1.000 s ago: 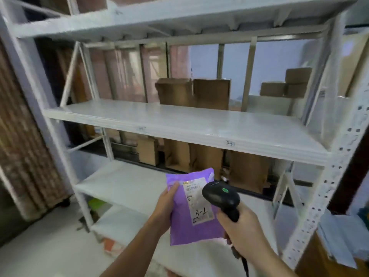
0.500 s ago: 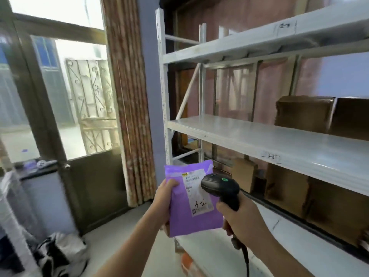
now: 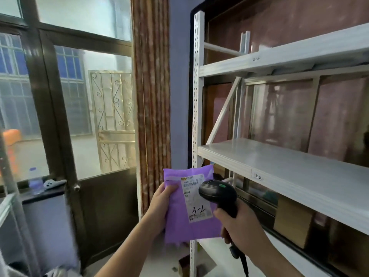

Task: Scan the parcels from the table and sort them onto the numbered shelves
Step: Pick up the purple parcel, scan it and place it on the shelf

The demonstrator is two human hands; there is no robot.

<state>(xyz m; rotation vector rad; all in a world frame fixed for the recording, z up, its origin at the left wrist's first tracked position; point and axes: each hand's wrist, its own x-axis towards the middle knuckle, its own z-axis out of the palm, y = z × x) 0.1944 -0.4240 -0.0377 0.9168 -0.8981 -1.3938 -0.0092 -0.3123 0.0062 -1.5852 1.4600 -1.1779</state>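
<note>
My left hand point(image 3: 159, 208) grips the left edge of a purple parcel bag point(image 3: 179, 222), held upright in front of me. Its white label point(image 3: 196, 198) carries a barcode and a handwritten "3-2". My right hand point(image 3: 241, 226) holds a black barcode scanner point(image 3: 218, 193) by its handle, the head lying over the label's right side. To the right stands the white shelf rack; the middle shelf point(image 3: 289, 166) has a "3-2" mark point(image 3: 258, 177) on its front edge, and the shelf above point(image 3: 279, 58) bears another handwritten mark.
The rack's white upright post point(image 3: 196, 96) stands just behind the parcel. Cardboard boxes point(image 3: 293, 222) sit behind the lower level. A brown curtain point(image 3: 151, 96) and a dark-framed glass door point(image 3: 65, 116) are on the left, with a bottle point(image 3: 35, 180) on a ledge.
My view has swung left along the rack to its left end, bringing the door and curtain into sight. Both hands keep the parcel and scanner in the same hold.
</note>
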